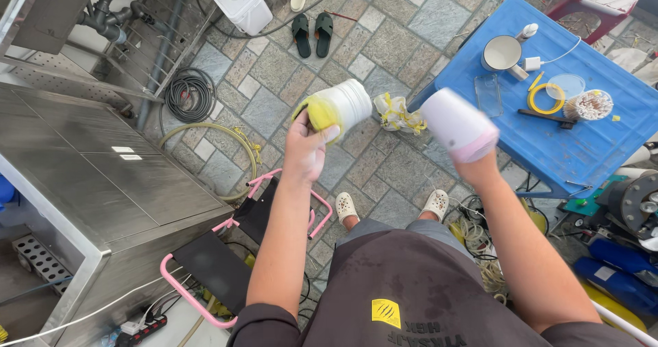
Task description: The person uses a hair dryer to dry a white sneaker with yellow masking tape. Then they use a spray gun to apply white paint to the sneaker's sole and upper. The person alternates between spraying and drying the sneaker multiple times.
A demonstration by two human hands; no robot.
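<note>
My left hand (306,148) is closed around a white ribbed plastic tub (346,104) at mid-frame, and a yellow sponge (317,114) is pushed into its mouth under my fingers. My right hand (476,169) sits inside or behind a second white container with a pink rim (458,124), just right of centre; it is blurred, so I grip it somehow, but I cannot tell how my fingers lie. Both are held up in the air over the stone floor (384,39), clear of any surface.

As I judge it, the wiping of the tub is under way, not finished: the sponge is in the opening and neither container has been set down. Whether the pink-rimmed one is done I can't say.

The tub looks like matte, stiff plastic with fine rings round its wall; the sponge looks soft and squashed. The floor is rough grey paving in mixed squares. At the right stands a blue worktop (603,141) with a smooth surface, carrying a round metal cup (502,52) and a yellow ring (545,99). A brushed steel cabinet (103,176) fills the left.
</note>
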